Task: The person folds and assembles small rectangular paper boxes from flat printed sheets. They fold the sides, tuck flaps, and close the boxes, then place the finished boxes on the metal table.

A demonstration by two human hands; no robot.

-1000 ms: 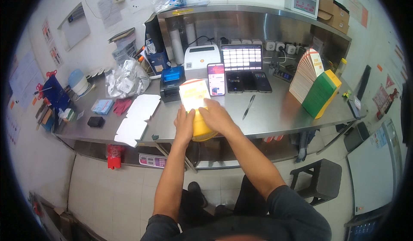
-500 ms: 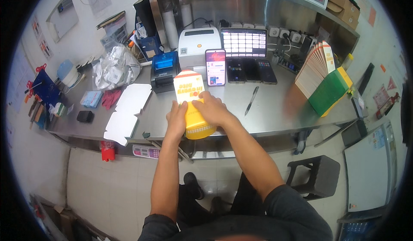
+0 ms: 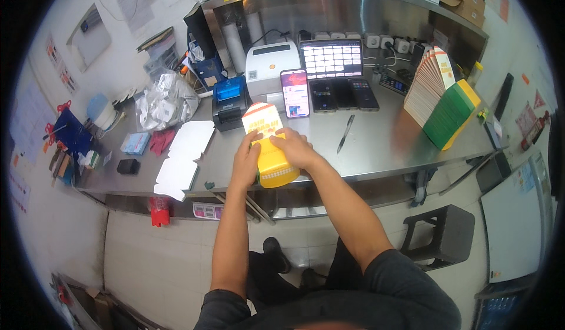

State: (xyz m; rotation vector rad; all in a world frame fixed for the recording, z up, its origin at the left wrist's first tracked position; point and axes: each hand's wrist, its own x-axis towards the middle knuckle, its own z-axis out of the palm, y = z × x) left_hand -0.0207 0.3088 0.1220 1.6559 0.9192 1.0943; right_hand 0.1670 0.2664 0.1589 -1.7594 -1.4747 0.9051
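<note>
Both of my hands grip a yellow-and-white printed cardboard carton over the front edge of the steel table. Its white, pointed, red-tipped end faces away from me, and its rounded yellow end faces me. My left hand closes around its left side, thumb on top. My right hand wraps the right side, with its thumb pressed on the yellow face. The fingers underneath are hidden. Flat white card pieces lie to the left of my left hand. A nested stack of similar cartons stands at the right.
Behind the carton stand a propped phone, a white printer, a small black-and-blue printer and a laptop screen. Several phones lie before the laptop. A pen rests on the steel table. A dark stool stands below right.
The view has shifted a little, so the table appears slightly moved. Both hands still hold the carton, and the right thumb sits a little differently on its yellow face.
</note>
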